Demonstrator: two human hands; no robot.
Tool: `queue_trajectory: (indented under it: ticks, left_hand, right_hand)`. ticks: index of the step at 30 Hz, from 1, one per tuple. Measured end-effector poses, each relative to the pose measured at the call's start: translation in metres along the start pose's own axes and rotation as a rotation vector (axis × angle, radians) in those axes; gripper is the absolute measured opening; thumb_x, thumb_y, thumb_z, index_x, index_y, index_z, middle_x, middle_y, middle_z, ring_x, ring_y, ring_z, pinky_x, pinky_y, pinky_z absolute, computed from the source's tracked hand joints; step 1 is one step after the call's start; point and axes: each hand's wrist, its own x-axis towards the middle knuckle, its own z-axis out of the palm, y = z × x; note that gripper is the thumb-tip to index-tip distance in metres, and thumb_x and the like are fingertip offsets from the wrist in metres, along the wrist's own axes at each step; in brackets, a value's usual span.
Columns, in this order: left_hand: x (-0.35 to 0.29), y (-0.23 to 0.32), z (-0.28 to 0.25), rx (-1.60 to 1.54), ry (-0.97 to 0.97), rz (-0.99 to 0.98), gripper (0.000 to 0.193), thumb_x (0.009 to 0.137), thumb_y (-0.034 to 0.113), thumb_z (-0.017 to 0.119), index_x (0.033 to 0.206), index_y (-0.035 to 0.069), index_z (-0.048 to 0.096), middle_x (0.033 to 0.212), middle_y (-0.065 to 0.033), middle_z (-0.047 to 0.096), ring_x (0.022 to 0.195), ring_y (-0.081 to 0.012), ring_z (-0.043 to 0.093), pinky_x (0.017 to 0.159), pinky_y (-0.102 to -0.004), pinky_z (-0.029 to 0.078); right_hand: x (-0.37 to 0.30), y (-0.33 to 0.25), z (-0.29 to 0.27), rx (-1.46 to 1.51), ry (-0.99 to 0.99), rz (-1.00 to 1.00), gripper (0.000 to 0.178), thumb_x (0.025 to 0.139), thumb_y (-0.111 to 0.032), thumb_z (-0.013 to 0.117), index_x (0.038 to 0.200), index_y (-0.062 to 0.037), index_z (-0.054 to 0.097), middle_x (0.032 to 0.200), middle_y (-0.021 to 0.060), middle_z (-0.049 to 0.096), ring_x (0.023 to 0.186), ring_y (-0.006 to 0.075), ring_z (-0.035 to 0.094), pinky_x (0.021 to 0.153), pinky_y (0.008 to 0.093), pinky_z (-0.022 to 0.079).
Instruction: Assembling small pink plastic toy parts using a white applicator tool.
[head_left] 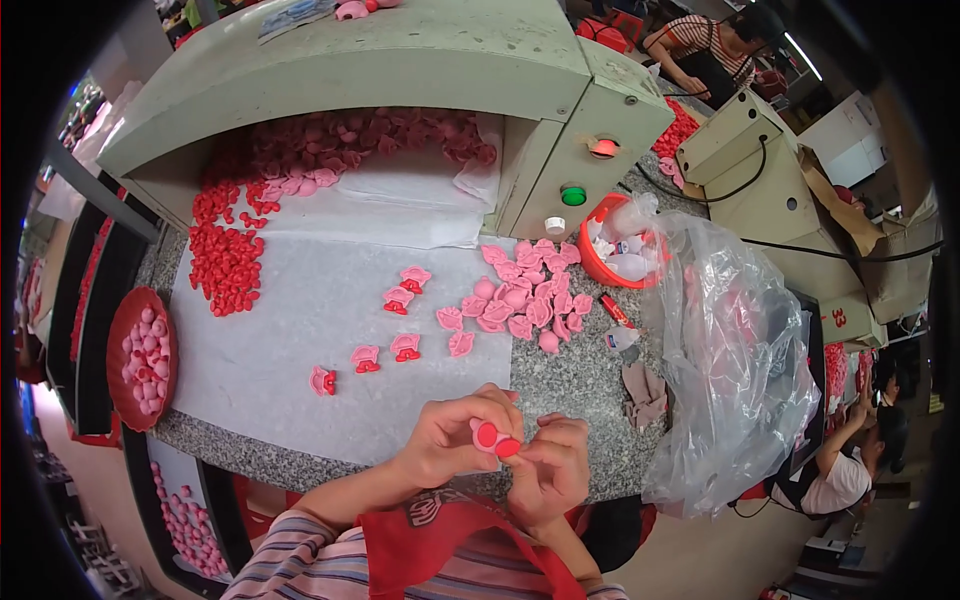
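Observation:
Close to my body, over the near edge of the table, my left hand pinches a small pink plastic piece with two red ovals. From the other side, the closed fingers of my right hand press on the piece's right end. Beyond my hands, several pink pieces with red parts attached are spread over the white paper. A heap of pink shell-shaped parts lies ahead and slightly right. Small red parts are piled at the far left.
A pale green machine with a wide opening spans the back, more pink and red parts inside. A red basket of pink balls stands left. On the right are a red bucket with bottles, a red tube, a cloth and a clear plastic bag.

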Motion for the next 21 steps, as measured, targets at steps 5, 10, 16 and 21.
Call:
queue_trajectory:
  ticks: [5,10,16,21]
  left_hand:
    - [-0.002,-0.003,-0.007,0.004,-0.131,0.081,0.023,0.075,0.006,0.066,0.095,0.001,0.056,0.093,-0.0085,0.051,0.089,-0.018,0.049,0.087,-0.034,0.035]
    - [0.0,-0.013,-0.009,-0.106,-0.071,0.051,0.023,0.075,0.012,0.067,0.091,0.003,0.055,0.087,-0.0066,0.051,0.087,-0.0171,0.049,0.097,-0.037,0.027]
    - [0.002,-0.021,-0.009,-0.361,-0.021,-0.046,0.023,0.076,0.019,0.067,0.086,0.005,0.052,0.085,-0.0036,0.05,0.084,-0.0149,0.048,0.098,-0.0358,0.027]
    - [0.002,-0.013,-0.003,-0.508,0.01,-0.18,0.025,0.074,0.023,0.07,0.085,0.01,0.051,0.086,0.0002,0.048,0.085,-0.0132,0.045,0.092,-0.0328,0.031]
  right_hand:
    - [-0.001,0.002,0.002,0.015,0.009,0.004,0.02,0.066,-0.005,0.072,0.075,-0.0037,0.054,0.073,0.007,0.049,0.067,0.0208,0.045,0.068,0.0365,0.043]
    - [0.004,-0.003,0.001,-0.037,-0.001,0.011,0.018,0.065,0.0,0.07,0.074,-0.0037,0.055,0.073,0.0074,0.049,0.067,0.0213,0.045,0.065,0.0352,0.042]
    - [0.008,-0.011,0.006,-0.156,-0.005,0.038,0.022,0.061,0.006,0.07,0.076,-0.0034,0.056,0.072,0.007,0.048,0.066,0.0215,0.046,0.061,0.0307,0.042]
    - [0.01,-0.013,0.008,-0.183,0.012,0.015,0.024,0.059,0.005,0.073,0.076,-0.0038,0.058,0.072,0.0063,0.05,0.066,0.0215,0.049,0.06,0.0304,0.042]
